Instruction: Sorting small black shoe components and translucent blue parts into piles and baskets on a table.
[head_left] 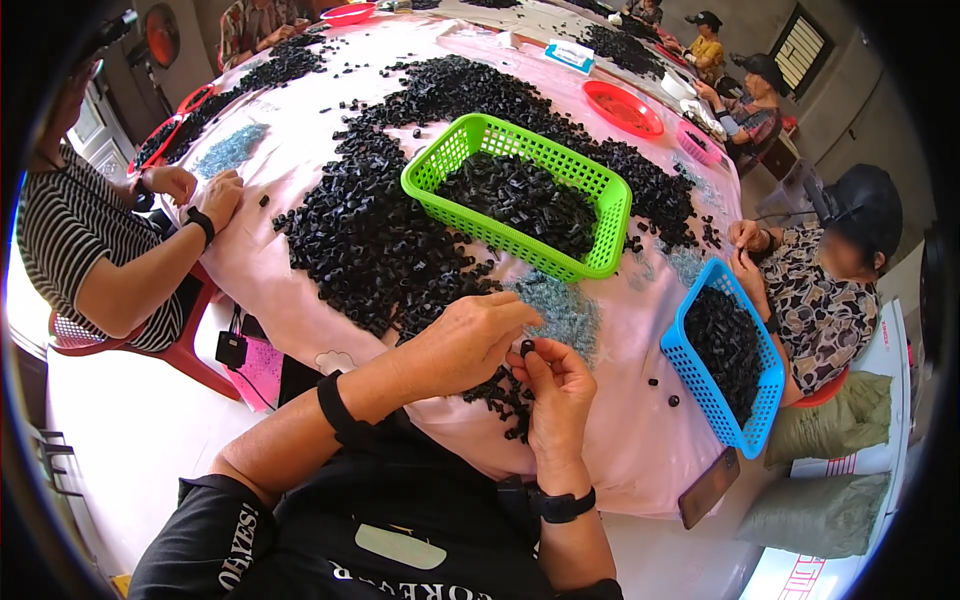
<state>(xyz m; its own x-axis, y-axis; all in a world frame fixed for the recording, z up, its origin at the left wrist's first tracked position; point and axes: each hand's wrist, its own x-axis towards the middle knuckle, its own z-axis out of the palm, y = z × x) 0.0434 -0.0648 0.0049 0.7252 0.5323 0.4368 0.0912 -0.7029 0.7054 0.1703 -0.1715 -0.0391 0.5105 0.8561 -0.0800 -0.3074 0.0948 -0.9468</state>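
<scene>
My right hand [560,395] pinches a small black ring-like plastic part [527,348] between thumb and fingers. Just above and left of it, my left hand [475,335] has its fingers drawn together, close to the part; whatever they hold, if anything, is too small to make out. Beyond both hands lies a pile of small clear bluish pieces [570,315]. A large heap of similar black parts [370,240] spreads over the table to the left, and a few sit under my wrists.
A green plastic basket [600,240] of black parts stands amid the heap. At right are a blue basket [675,350] of black parts and a phone [709,488] at the table edge. Co-workers sit at the left [120,240] and right [830,290]. A red tray [622,108] lies farther back.
</scene>
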